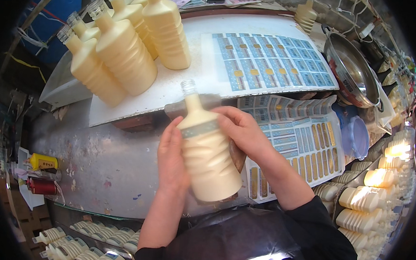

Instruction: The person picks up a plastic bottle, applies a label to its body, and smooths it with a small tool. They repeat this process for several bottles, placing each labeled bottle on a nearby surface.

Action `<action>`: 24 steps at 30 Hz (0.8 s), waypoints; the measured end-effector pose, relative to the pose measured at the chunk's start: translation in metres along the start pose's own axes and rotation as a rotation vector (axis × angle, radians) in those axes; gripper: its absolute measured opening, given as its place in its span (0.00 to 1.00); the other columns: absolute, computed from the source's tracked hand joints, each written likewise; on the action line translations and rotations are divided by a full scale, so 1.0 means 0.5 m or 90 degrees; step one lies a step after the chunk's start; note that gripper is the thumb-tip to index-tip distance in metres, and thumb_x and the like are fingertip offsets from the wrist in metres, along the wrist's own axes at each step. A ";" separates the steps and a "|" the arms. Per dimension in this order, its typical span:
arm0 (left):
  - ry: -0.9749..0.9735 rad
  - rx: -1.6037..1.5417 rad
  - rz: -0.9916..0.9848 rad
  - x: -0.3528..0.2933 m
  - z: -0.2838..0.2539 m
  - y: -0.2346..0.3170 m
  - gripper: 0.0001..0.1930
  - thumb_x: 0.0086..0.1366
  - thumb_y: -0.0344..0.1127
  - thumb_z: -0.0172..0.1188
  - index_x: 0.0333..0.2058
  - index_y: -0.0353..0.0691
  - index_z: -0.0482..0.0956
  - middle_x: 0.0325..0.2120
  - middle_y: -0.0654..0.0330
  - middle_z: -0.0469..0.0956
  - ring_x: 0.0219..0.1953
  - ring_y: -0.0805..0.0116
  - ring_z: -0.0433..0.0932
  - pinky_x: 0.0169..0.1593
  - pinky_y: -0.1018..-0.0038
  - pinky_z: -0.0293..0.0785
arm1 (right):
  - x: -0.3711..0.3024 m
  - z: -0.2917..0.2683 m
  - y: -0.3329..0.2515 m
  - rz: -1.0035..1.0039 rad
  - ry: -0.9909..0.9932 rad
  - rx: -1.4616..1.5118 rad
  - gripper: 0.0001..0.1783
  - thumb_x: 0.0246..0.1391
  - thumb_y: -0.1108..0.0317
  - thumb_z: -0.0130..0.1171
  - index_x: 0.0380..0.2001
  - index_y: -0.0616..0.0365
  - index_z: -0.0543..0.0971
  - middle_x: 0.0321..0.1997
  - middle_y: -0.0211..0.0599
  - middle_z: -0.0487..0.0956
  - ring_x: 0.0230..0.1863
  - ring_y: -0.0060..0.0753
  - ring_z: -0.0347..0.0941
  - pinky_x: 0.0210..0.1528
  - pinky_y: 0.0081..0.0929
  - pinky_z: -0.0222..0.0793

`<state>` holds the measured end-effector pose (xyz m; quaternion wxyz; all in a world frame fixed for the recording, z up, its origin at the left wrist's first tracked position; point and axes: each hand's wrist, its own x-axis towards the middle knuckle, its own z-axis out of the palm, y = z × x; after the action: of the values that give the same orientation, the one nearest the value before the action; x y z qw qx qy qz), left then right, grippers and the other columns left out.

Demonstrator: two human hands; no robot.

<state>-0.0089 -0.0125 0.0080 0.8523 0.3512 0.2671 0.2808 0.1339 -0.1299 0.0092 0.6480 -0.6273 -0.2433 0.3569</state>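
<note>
Now I see the cream bottle [207,146] tilted, neck up-left, left hand [172,158] flat along its side, right hand [243,132] fingers [227,118] pressing its label band [199,129].

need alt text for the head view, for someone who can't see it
Both hands, left hand and right hand, hold a cream bottle with a blue neck band above a worn metal table. Label sheets and more bottles lie behind.

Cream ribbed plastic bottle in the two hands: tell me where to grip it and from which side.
Grip the cream ribbed plastic bottle round its wide lower body, from both flanks. It tilts with its clear cap away from the person; the ridges there give purchase. The left hand already flanks one side, and the right hand presses near the blue neck label, best left uncovered.
</note>
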 end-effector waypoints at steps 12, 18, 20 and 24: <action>0.015 0.024 -0.008 0.009 -0.010 -0.008 0.18 0.75 0.38 0.57 0.59 0.36 0.72 0.51 0.53 0.80 0.52 0.64 0.81 0.56 0.66 0.80 | -0.001 0.006 -0.001 0.020 0.022 0.012 0.23 0.64 0.57 0.63 0.53 0.64 0.80 0.44 0.40 0.84 0.46 0.24 0.79 0.50 0.25 0.74; 0.013 0.010 -0.018 0.011 -0.005 -0.004 0.17 0.76 0.38 0.56 0.58 0.37 0.71 0.51 0.54 0.80 0.51 0.65 0.80 0.56 0.66 0.80 | -0.004 0.001 -0.019 0.040 -0.010 -0.034 0.20 0.67 0.62 0.60 0.54 0.66 0.77 0.48 0.35 0.82 0.48 0.20 0.76 0.52 0.21 0.73; 0.001 0.031 -0.012 0.010 -0.006 -0.007 0.16 0.76 0.38 0.55 0.58 0.38 0.71 0.50 0.54 0.79 0.51 0.65 0.80 0.56 0.66 0.80 | -0.005 0.001 -0.017 0.038 -0.008 -0.053 0.20 0.67 0.62 0.60 0.55 0.66 0.77 0.48 0.35 0.82 0.48 0.20 0.76 0.52 0.21 0.73; -0.007 0.043 -0.016 0.011 -0.009 -0.008 0.16 0.77 0.39 0.54 0.57 0.39 0.71 0.51 0.55 0.79 0.52 0.65 0.80 0.56 0.66 0.80 | -0.006 0.001 0.000 0.017 0.016 -0.037 0.25 0.62 0.53 0.64 0.53 0.63 0.80 0.44 0.39 0.84 0.46 0.26 0.79 0.51 0.27 0.74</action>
<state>-0.0068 -0.0089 0.0009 0.8449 0.3782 0.2758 0.2590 0.1318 -0.1318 0.0095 0.6280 -0.6534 -0.2371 0.3501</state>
